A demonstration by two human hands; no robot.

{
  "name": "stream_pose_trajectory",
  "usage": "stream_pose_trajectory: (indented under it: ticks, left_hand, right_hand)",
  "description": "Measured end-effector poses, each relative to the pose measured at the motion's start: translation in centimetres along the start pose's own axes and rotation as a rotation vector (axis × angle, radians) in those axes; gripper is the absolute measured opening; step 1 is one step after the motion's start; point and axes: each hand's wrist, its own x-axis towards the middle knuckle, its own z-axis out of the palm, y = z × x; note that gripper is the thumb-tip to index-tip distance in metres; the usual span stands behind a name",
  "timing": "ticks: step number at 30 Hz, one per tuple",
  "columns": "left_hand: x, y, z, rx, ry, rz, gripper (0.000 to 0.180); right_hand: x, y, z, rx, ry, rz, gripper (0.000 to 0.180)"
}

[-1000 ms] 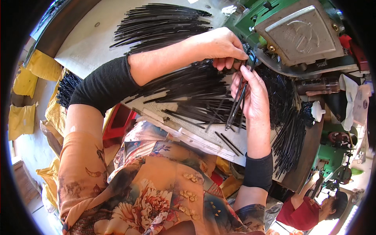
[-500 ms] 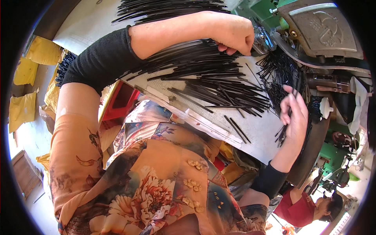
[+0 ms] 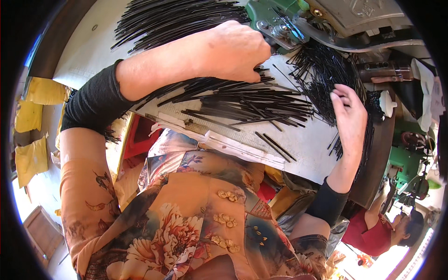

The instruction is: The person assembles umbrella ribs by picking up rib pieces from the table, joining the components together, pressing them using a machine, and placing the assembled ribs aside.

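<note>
Far L: yellow bags [image 3: 31,158] on the floor, crumpled. Black strips [image 3: 242,100]: thin, flat, matte, straight, approx same length, heaped criss-cross mid surface [image 3: 298,149], which is pale, flat, w/ a white edge strip nearest the body. 2nd heap of the same strips [image 3: 172,16] fanned out at top L of surface. Left hand [image 3: 233,51] curled knuckles-up right at the green metal machine [image 3: 280,21], fingers closed; what they pinch is hidden, cannot tell. Machine: painted green body, bare steel bracket w/ bolts, grey cast cover above. R of it a denser tangled pile of strips [image 3: 322,70] spilling over the surface edge. Right hand [image 3: 350,119] lies on that pile, fingers loosely bent into the strips, not clenched. Lower R: another person in a red top [image 3: 373,233], apart.
</note>
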Motion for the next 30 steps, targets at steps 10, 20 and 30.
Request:
stream_pose_trajectory:
  ticks: [10, 20, 30]
  left_hand:
    - [0.5, -1.7, 1.0, -0.343, -0.016, -0.063, 0.018]
    - [1.0, -2.3, 0.1, -0.634, -0.136, -0.165, 0.022]
    - [1.4, -3.0, 0.8, -0.847, -0.145, -0.255, 0.023]
  right_hand:
    - [1.7, -3.0, 2.7, -0.379, -0.063, -0.198, 0.016]
    - [2.6, -2.7, 3.4, -0.527, -0.113, -0.27, 0.009]
    - [1.9, -2.8, 3.5, -0.496, -0.128, -0.305, 0.009]
